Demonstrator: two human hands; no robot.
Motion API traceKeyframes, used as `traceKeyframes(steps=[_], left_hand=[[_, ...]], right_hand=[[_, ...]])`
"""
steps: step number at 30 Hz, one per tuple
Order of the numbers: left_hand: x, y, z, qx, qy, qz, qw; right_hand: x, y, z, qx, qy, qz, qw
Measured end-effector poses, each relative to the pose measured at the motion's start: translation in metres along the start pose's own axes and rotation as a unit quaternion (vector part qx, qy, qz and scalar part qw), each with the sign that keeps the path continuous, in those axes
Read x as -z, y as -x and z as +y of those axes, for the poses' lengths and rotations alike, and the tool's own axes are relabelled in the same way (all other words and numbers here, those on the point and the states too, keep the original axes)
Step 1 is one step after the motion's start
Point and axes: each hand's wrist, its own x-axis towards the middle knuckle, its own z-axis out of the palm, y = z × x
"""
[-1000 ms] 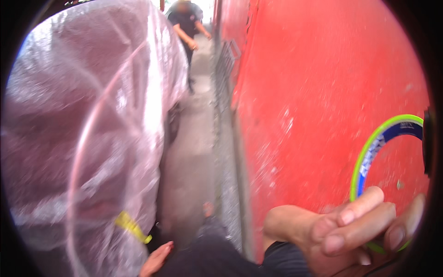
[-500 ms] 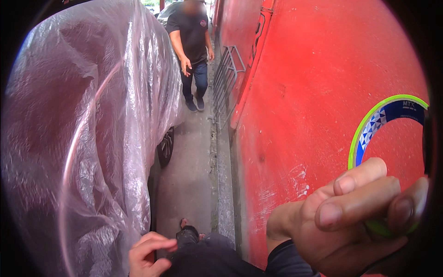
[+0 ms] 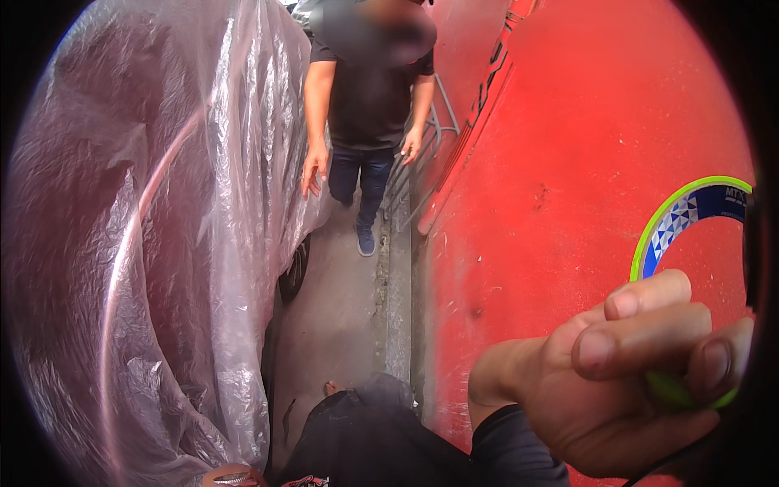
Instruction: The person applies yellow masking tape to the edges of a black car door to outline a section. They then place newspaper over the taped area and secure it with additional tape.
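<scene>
My right hand (image 3: 625,381) is raised at the right, its fingers curled around a roll of tape (image 3: 677,217). The roll has a bright green outer edge and a blue and white inner core; its far right side is cut off by the dark rim of the picture. At the lower edge, only a sliver of my left hand (image 3: 231,475) shows, its fingers hidden, beside thin clear plastic sheeting (image 3: 178,268). That sheeting hangs in folds over a large covered vehicle on the left.
A red wall (image 3: 560,219) with scuffs rises on the right. Between it and the sheeting runs a narrow concrete passage (image 3: 333,325). A person in a dark shirt (image 3: 369,105) stands in it, near a grey metal frame (image 3: 442,126). Part of a wheel (image 3: 294,272) shows under the sheeting.
The person in the passage has come closer. My left hand has dropped almost out of view at the lower edge. My right hand keeps its hold on the tape, shifted slightly right.
</scene>
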Motion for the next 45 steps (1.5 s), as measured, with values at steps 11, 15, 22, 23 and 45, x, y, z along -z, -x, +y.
traceKeyframes(steps=[11,15,22,23,45], left_hand=[[0.007,-0.009,-0.013,0.012,-0.163,0.065,0.984],[-0.009,0.003,0.002,0.024,-0.249,0.129,0.96],[-0.077,0.043,0.04,0.146,-0.24,0.369,0.886],[-0.07,0.051,0.046,0.124,-0.311,0.299,0.894],[-0.134,0.287,0.302,-0.277,-0.712,0.111,0.636]], right_hand=[[-0.053,-0.005,0.088,-0.024,-0.162,-0.053,0.985],[-0.097,-0.003,0.111,-0.03,-0.274,-0.09,0.957],[-0.168,0.001,0.103,-0.009,-0.451,-0.148,0.88],[-0.178,0.0,0.096,-0.003,-0.472,-0.151,0.868],[-0.247,0.126,-0.295,-0.169,-0.867,-0.336,0.328]])
